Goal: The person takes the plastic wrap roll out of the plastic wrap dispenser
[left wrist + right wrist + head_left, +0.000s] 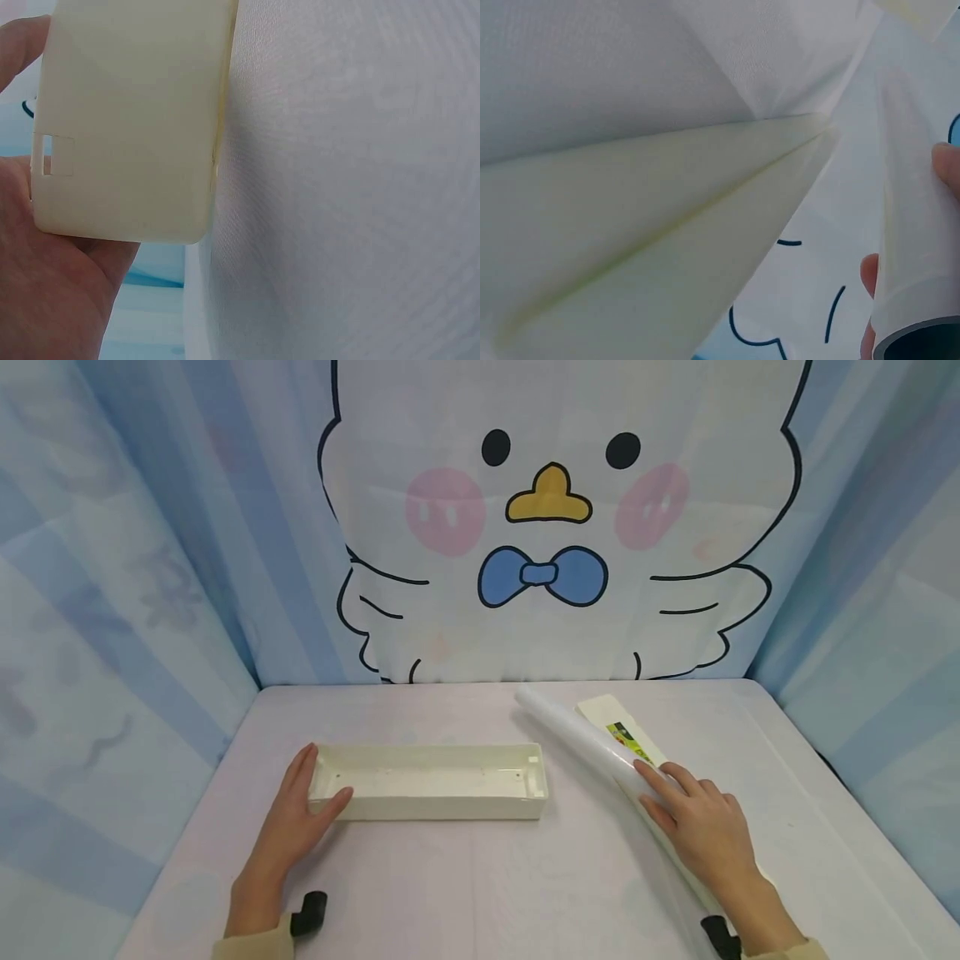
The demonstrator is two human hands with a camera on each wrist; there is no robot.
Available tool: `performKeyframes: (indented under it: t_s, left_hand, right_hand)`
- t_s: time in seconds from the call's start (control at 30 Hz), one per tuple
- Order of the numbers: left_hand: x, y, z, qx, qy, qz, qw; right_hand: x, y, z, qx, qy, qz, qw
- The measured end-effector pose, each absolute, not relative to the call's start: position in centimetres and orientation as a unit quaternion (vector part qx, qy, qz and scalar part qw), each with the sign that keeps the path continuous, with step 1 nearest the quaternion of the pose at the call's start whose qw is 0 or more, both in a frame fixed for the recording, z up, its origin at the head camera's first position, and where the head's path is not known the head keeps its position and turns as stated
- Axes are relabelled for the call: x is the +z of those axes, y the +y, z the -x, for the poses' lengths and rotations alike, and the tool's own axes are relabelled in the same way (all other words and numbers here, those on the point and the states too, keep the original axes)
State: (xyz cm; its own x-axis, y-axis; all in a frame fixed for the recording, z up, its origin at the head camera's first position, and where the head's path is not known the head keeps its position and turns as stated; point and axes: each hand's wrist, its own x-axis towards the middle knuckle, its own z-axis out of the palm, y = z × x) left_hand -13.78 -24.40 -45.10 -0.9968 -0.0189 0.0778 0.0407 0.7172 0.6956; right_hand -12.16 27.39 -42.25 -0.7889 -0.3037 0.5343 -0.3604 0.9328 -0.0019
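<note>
In the head view a long, open cream plastic box (427, 808) lies crosswise on the table. My left hand (288, 827) grips its left end, thumb at the near side and fingers at the far side. The box's end wall (127, 112), with a small square cutout, fills much of the left wrist view. My right hand (708, 839) holds a roll of clear plastic film (577, 735) slantwise, between thumb and fingers. The roll's open dark core (922, 345) shows in the right wrist view. Beneath the roll lies a long cream lid-like piece (603, 710) with a yellow-green label.
The table (420, 885) has a pale cloth over it. Behind stands a curtain (551, 635) with a printed cartoon bird, and blue-white curtains (112, 693) hang at both sides. Small black devices (309, 913) sit at the wrists.
</note>
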Motion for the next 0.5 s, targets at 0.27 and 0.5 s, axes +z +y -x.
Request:
performKeyframes:
  t_s: [0.27,0.5]
  left_hand:
    - [-45.01,-24.36,13.61,-0.370,-0.928,0.006,0.035]
    - [-45.03,-24.33,13.83,-0.366,-0.930,-0.005,0.024]
  right_hand:
    - [-42.08,27.20,11.64,0.039,-0.965,-0.132,0.224]
    - [-41.92,26.99,11.37,0.039,-0.975,-0.109,0.191]
